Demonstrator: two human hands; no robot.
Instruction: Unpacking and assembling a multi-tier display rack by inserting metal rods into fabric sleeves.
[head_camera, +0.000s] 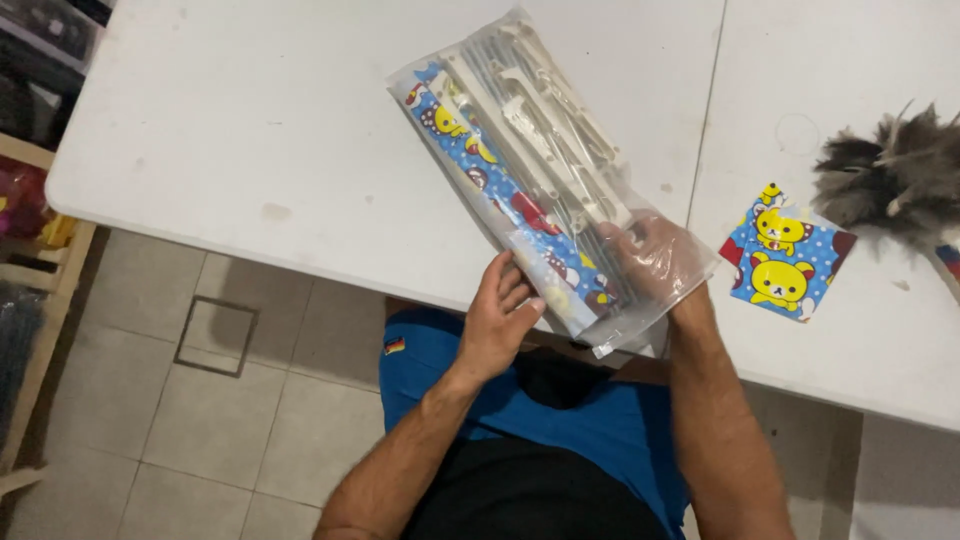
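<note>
Bag between hands, right hand (inside)

A long clear plastic package, blue cartoon-patterned inside, lies on the white table.

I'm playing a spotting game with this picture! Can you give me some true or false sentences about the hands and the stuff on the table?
1. The right hand is inside the clear plastic bag. True.
2. The left hand holds the feather duster. False: it holds the bag's near end.
3. The bag holds cream plastic parts. True.
4. The small bear-print cloth lies on the floor. False: it lies on the white table.
</note>
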